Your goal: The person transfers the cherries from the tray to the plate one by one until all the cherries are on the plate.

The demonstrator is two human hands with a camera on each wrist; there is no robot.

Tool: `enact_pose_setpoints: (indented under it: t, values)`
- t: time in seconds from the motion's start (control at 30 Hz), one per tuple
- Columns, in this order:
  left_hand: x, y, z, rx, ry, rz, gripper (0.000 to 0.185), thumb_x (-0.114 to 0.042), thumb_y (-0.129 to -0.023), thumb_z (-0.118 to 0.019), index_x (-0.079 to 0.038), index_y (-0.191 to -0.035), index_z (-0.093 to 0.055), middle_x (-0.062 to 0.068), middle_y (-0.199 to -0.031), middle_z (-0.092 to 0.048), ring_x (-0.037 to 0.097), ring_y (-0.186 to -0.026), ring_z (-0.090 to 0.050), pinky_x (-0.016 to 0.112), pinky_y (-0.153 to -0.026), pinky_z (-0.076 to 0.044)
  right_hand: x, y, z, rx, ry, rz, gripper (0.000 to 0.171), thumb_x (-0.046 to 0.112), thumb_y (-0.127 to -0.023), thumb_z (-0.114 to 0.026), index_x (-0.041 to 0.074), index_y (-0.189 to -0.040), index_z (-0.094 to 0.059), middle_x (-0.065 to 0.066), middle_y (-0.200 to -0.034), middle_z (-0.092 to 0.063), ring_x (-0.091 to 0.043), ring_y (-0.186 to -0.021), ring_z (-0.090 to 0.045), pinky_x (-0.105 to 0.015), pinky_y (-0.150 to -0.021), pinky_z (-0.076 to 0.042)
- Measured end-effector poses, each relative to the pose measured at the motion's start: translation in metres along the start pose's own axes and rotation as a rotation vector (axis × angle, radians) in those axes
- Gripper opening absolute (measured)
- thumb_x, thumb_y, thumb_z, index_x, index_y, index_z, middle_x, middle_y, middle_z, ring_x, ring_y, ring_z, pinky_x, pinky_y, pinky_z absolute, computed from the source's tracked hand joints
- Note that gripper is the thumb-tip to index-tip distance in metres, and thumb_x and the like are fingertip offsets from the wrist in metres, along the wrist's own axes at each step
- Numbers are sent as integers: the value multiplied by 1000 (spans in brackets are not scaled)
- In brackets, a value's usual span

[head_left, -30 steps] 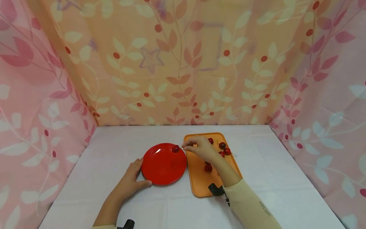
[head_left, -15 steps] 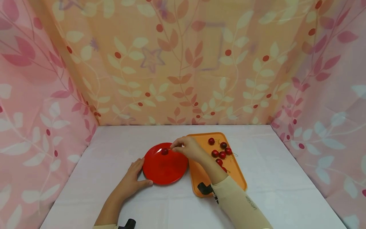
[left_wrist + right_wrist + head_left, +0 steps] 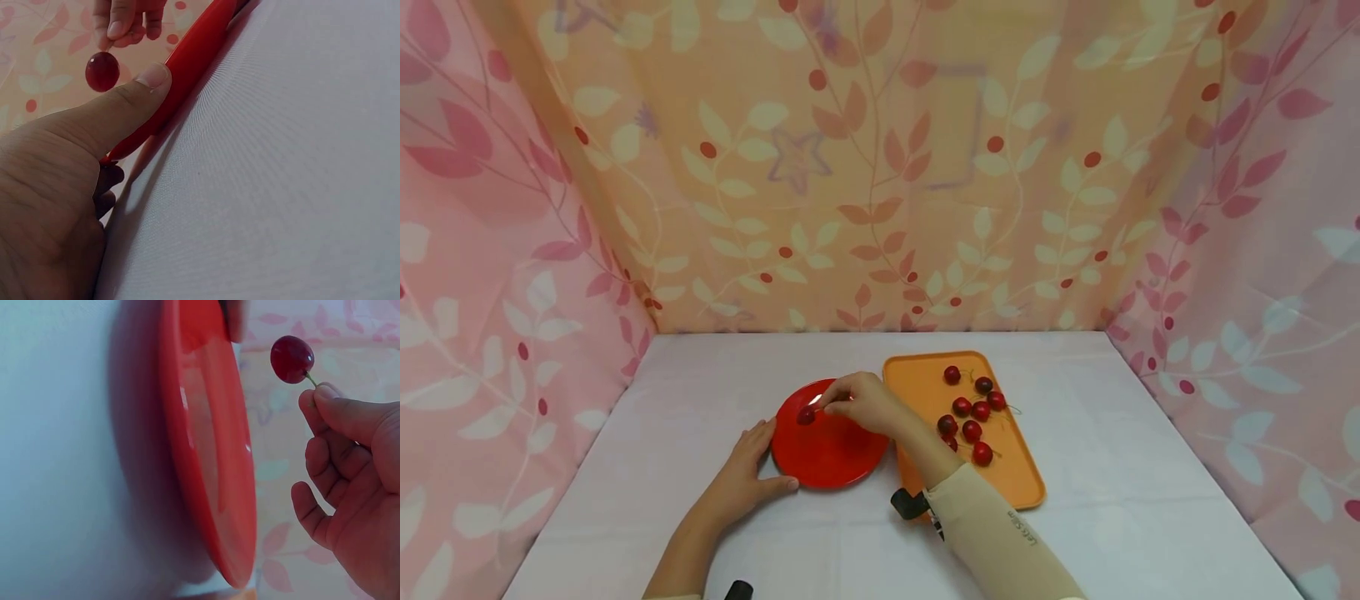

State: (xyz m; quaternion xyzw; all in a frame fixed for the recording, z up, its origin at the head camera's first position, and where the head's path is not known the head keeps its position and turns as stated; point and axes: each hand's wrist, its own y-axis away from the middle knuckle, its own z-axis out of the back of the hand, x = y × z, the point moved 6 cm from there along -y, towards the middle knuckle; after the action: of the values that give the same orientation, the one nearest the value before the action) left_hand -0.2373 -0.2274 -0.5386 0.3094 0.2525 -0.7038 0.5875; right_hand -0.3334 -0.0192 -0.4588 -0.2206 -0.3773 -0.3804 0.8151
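My left hand (image 3: 741, 471) holds the left side of a round red plate (image 3: 831, 458), its thumb against the near rim and its fingers at the left rim. In the left wrist view the thumb (image 3: 125, 109) presses the plate's edge. Over the plate, my right hand (image 3: 865, 404) pinches a dark red cherry (image 3: 806, 415) by its stem between thumb and forefinger. The right wrist view shows this cherry (image 3: 292, 359) hanging off the fingertips, apart from the plate, the other fingers loosely bent.
Right of the plate lies an orange tray (image 3: 917, 371) with several cherries (image 3: 981, 411), some with stems. The right forearm passes over the tray's near left part. A white cloth (image 3: 1120, 467) covers the table, and patterned curtains (image 3: 865, 208) stand around the back and sides.
My right hand has carried the cherry leftward from the plate's right edge to over its left part. More cherries on the tray now show. The left hand keeps its place at the plate.
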Motion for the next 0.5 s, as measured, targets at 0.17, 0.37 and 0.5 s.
enact_pose_setpoints:
  t: [0.17,0.37,0.5]
  values:
    - [0,0,1,-8,9,-22,112,-60,-76,-83,-22,-164,-25,6,-169,-27,35,-158,-12,66,-123,-12,-2,-4,-13,25,5,-22,9,20,-95,-75,26,-100,-80,15,-94,-73,-9,-96,-61,-23,-85,-56]
    - [2,0,1,-8,9,-22,113,-61,-76,-82,-20,-164,-25,9,-169,-26,37,-158,-12,67,-122,-15,-2,-8,-26,79,72,-14,8,18,-94,-76,24,-95,-81,17,-88,-73,-3,-88,-62,-19,-80,-54]
    - [2,1,1,-7,12,-11,112,-60,-76,-83,-22,-164,-25,8,-169,-26,37,-158,-12,68,-120,-18,-2,-8,-33,121,88,-8,8,18,-93,-76,23,-96,-81,17,-87,-73,-3,-84,-61,-18,-77,-55]
